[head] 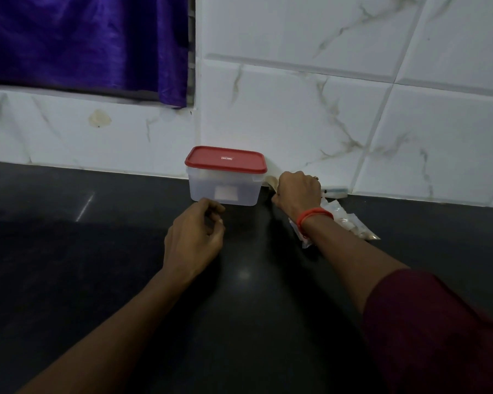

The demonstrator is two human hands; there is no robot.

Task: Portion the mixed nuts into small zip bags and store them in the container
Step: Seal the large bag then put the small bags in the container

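A clear plastic container (pixel 225 189) with a red lid (pixel 225 160) pressed on stands on the black counter against the tiled wall. My left hand (pixel 195 237) hovers just in front of the container, fingers loosely curled and holding nothing. My right hand (pixel 296 191) is to the right of the container, fingers curled round the edge of a pale beige packet (pixel 272 182); most of the packet is hidden behind the hand. A heap of small clear zip bags (pixel 345 220) lies under and beside my right wrist. No loose nuts are visible.
The black counter (pixel 97 251) stretches wide to the left and front. White marbled wall tiles (pixel 353 123) rise right behind the container. A purple curtain (pixel 83 44) hangs at the upper left. A small pale object (pixel 335 191) lies by the wall behind the bags.
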